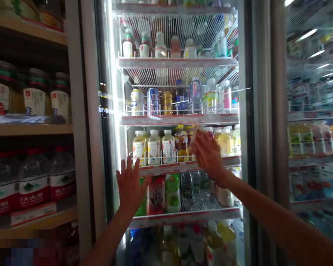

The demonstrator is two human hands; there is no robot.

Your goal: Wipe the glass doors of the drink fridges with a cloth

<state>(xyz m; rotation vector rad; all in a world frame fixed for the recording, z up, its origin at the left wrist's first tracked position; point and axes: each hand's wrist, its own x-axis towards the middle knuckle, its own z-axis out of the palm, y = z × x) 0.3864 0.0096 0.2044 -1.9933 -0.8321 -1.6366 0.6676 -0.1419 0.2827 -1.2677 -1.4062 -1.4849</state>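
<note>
Bottled drinks [169, 149] stand upright mid-frame behind a wire rail [162, 157], likely to stop tipping; the left hand [131, 184], left of centre, is spread; the right hand [209, 153] is too blurred to tell.

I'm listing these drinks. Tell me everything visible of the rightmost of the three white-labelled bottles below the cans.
The bottle stands upright behind a white wire guard crossing its lower part; contact is unclear. Its white cap is on, its body looks plastic. A white label with grey characters covers its front; small print is unreadable. A similar bottle stands left of it. Neither the left hand nor the right hand touches it.
</note>
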